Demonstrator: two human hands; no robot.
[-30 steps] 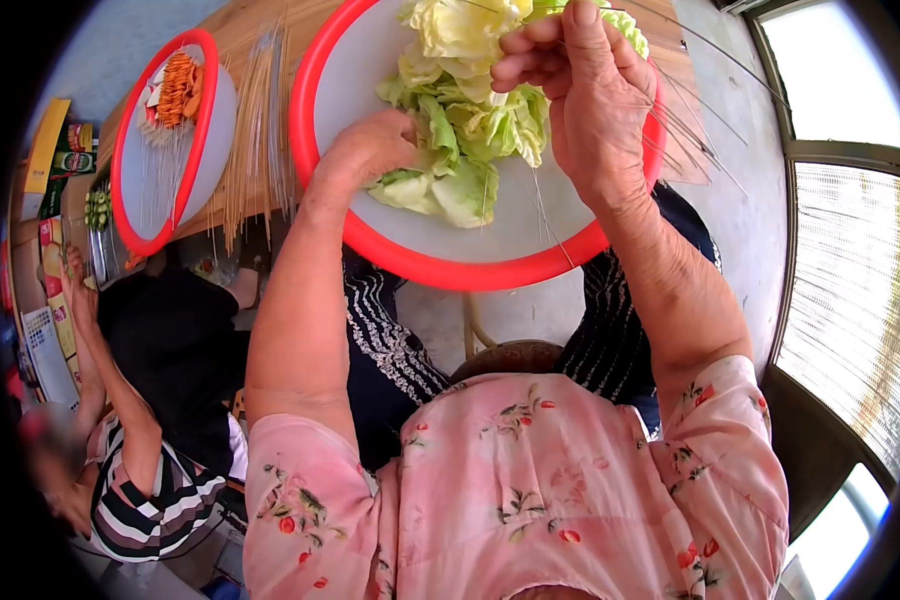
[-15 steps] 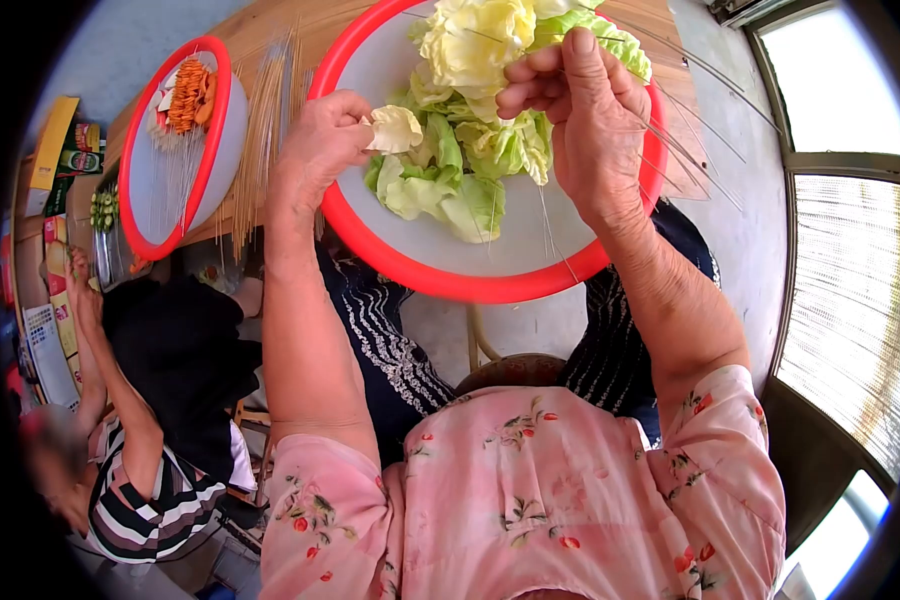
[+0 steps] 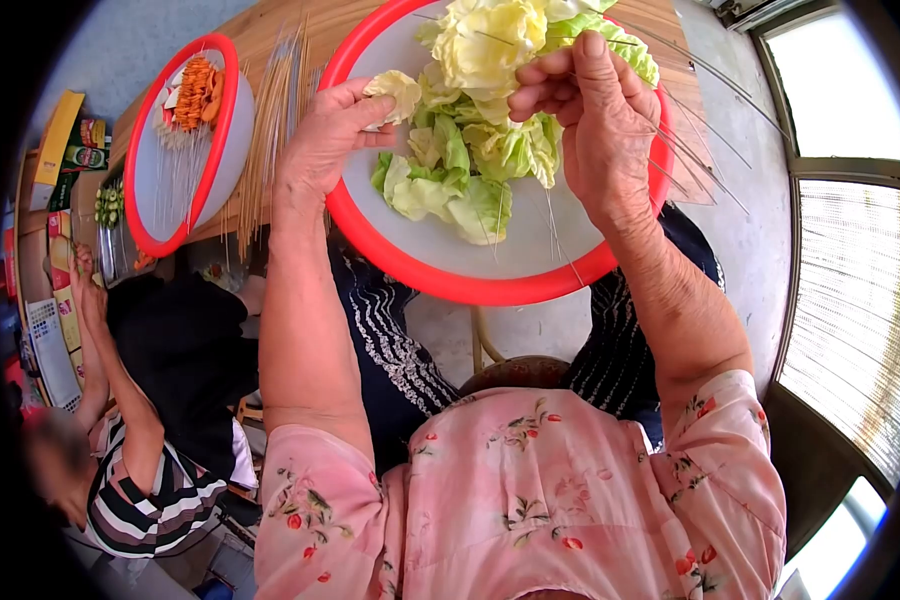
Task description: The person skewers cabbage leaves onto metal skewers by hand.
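Observation:
In my left hand (image 3: 320, 145) is a small pale yellow lettuce leaf (image 3: 394, 97), pinched between thumb and fingers above the left rim of a red-rimmed basin (image 3: 490, 290). My right hand (image 3: 610, 130) is closed over the basin's right side, fingers curled, with thin metal skewers (image 3: 705, 160) running out behind it to the right. Torn green lettuce leaves (image 3: 450, 190) lie in the basin between my hands. A bunched yellow-green lettuce piece (image 3: 485, 45), pierced by a skewer, rests at the far side. Part of the skewers is hidden by my right hand.
A second red-rimmed basin (image 3: 135, 225) at the left holds skewered orange pieces (image 3: 195, 95). Loose bamboo skewers (image 3: 268, 130) lie on the wooden table (image 3: 300, 35). Another person in a striped top (image 3: 150, 500) sits at the left. A screened door (image 3: 850, 300) stands at the right.
My left hand has turned and lifted the lettuce leaf slightly, so it now stands higher by the thumb. My right hand has shifted a little to the right.

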